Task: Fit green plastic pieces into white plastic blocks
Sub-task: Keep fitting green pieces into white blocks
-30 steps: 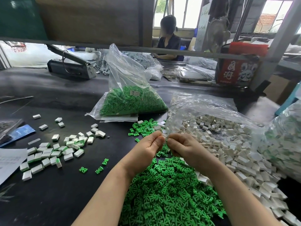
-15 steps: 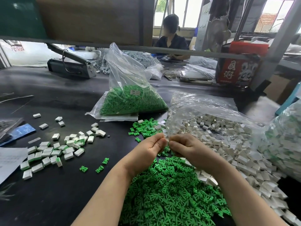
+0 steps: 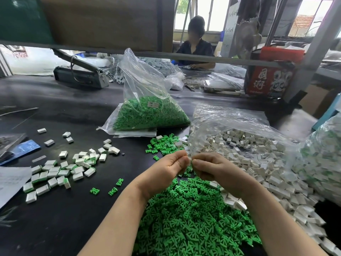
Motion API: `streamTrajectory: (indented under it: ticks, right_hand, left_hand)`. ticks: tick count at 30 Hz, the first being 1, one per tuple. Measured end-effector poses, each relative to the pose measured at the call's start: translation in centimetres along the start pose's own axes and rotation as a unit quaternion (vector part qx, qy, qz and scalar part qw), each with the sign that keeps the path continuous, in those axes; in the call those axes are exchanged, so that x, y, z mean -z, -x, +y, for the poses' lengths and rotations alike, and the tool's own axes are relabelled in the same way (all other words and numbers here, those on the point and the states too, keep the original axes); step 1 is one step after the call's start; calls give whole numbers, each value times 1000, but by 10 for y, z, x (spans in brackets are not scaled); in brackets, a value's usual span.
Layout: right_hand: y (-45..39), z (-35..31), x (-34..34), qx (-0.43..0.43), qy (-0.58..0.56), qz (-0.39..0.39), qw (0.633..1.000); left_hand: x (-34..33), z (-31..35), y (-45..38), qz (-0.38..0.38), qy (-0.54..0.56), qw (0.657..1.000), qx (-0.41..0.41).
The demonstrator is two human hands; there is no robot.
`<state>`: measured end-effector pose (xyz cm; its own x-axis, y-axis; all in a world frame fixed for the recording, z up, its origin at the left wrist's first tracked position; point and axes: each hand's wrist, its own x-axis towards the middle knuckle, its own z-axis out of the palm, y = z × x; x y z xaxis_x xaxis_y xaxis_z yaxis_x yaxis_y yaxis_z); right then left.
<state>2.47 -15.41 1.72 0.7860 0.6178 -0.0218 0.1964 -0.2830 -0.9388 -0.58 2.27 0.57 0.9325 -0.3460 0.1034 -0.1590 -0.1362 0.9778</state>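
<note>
Both hands have drifted only slightly since a second ago, the fingertips keeping together over the far edge of the green heap while my view has tipped a touch. Beneath and toward me from the hands spreads the pile of green pieces (image 3: pixel 193 218), the largest thing in reach; to their right and beyond lies the mass of white blocks (image 3: pixel 258 163) spilling from an open clear bag (image 3: pixel 230 122). Farther ahead of the hands stands a bag of green stock (image 3: pixel 147 115). Well to the left of the left hand sits the scatter of finished blocks (image 3: pixel 60 170), several showing a green edge (so the routine is well under way). Three stray green pieces (image 3: pixel 112 191) lie between that scatter and the left wrist.

My left hand (image 3: pixel 166 172) is curled, fingertips pinched toward the right hand (image 3: pixel 212 170), which is curled likewise; they meet fingertip to fingertip. What each pinches is too hidden to name, though a sliver of green shows at the right thumb. I judge this the mating step: a green piece being pressed into a block. Next calls for a square, firm push until seated, then a drop onto the left scatter.
</note>
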Motion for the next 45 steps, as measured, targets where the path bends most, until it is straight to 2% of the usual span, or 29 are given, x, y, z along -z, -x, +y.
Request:
streamTrajectory:
  ticks: [8,16,24,27,30,37,42,45]
  right_hand:
    - [-6,2,-7,32,165,43,985]
    - [-9,6,-12,25,52,78,995]
    - [-12,5,-20,63,107,149,981]
    - [-12,1,-22,49,-8,138,989]
    - [-10,-2,-21,37,-94,126,987]
    - [-12,-2,-26,29,-96,164,981]
    - [-18,1,-37,64,-3,276,959]
    - [-18,6,-38,68,80,305,946]
  left_hand:
    - [-1,-6,0,20,-38,999,2]
    - [-1,-7,-2,61,1,998,-16]
    - [-5,-6,-4,107,16,994,-34]
    - [-4,-9,-7,117,38,992,-29]
    - [-2,-6,-5,99,56,993,-32]
    - [-3,-8,-3,57,57,997,-10]
    - [-18,-9,-10,112,58,992,-19]
    - [-23,-10,-12,144,27,989,-21]
